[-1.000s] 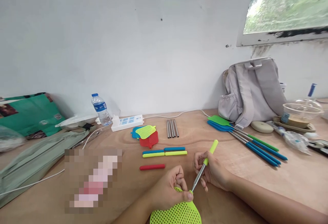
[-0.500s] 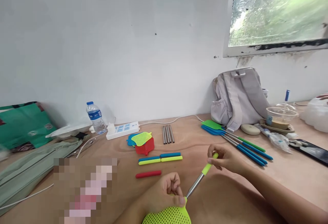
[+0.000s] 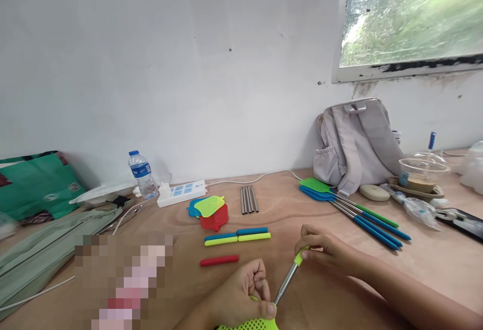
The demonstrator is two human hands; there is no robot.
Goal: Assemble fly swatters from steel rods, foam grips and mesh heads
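Note:
My left hand (image 3: 245, 290) is closed on the neck of a yellow-green perforated fly swatter head (image 3: 252, 326), low in the view and partly cut off by the bottom edge. From that neck a silver metal rod (image 3: 287, 283) slants up to the right. At its upper end is a yellow-green handle (image 3: 299, 258), pinched by the fingers of my right hand (image 3: 326, 249), which cover part of it. Beyond my hands lie a red handle (image 3: 219, 260), blue handles (image 3: 252, 231) and yellow-green handles (image 3: 254, 237).
Loose swatter heads (image 3: 214, 217) overlap near a white power strip (image 3: 181, 193). Several metal rods (image 3: 249, 200) lie side by side. Whole swatters (image 3: 364, 219) rest at right before a grey backpack (image 3: 354, 144). A water bottle (image 3: 142, 174) and a drink cup (image 3: 423, 171) stand farther back.
My right hand has shifted from the handle's lower part to its end, then slightly down. Less of the handle shows now. My left hand keeps its hold on the swatter head.

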